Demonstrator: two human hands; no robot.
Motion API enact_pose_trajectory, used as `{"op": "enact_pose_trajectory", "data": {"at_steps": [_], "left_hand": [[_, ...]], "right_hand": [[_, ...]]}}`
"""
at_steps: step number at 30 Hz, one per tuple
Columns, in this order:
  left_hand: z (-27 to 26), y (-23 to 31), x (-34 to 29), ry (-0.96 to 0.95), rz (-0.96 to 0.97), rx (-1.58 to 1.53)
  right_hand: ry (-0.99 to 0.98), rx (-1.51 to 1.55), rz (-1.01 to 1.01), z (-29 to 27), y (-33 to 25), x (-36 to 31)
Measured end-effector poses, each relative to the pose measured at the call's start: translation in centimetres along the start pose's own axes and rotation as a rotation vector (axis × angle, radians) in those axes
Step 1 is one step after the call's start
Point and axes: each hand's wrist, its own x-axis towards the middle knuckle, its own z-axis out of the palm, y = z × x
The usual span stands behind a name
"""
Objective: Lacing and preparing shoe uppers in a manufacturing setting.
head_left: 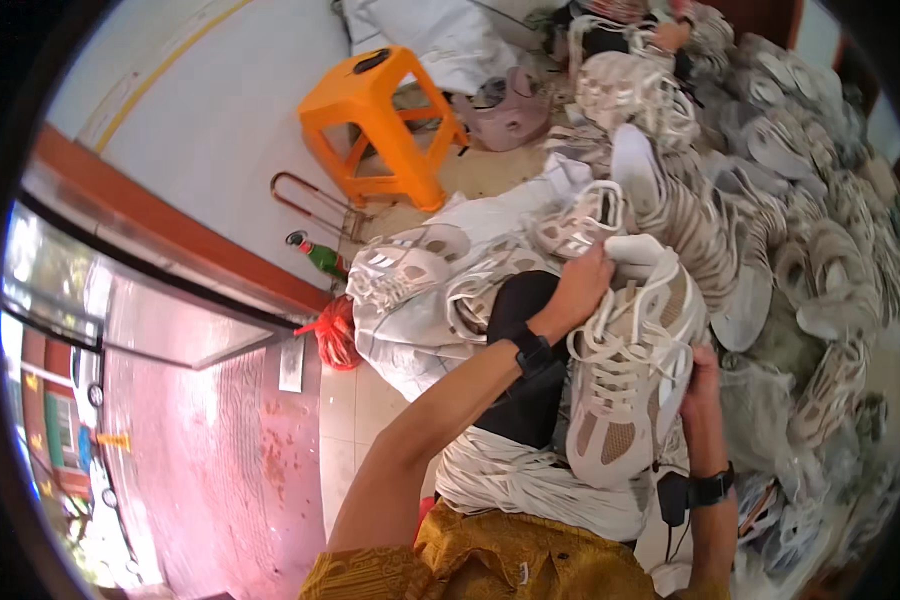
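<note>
A beige and white sneaker [610, 420] with tan mesh panels is held up over my lap, toe toward me. Its white laces [620, 345] are threaded through the front, with some loose strands near the top. My left hand [584, 286] is closed on the collar at the heel end. Along the shoe's right side, my right hand [703, 378] grips the sole edge, its fingers partly hidden. Below the toe, a thick bundle of white shoelaces [540, 490] lies across my lap. Another sneaker [577, 225] sits just beyond my left hand.
Several sneakers [405, 265] rest on a white sack [395, 345] at left. Stacked shoes [695, 215] and plastic bags fill the right. An orange stool [380, 110], green bottle [320, 257] and red plastic bag [336, 335] stand near the doorway. Another person's hand [670, 37] shows at the far end.
</note>
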Motion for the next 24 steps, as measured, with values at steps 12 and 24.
{"op": "enact_pose_trajectory", "data": {"at_steps": [12,24], "left_hand": [[-23.3,-15.1,-0.5,0.025,-0.117,0.867],[-25.7,-28.2,3.2,-0.525,-0.131,0.893]], "right_hand": [[-0.131,-0.554,-0.264,13.5,-10.0,10.0],[-0.235,-1.402,-0.201,21.1,1.1,27.2]]}}
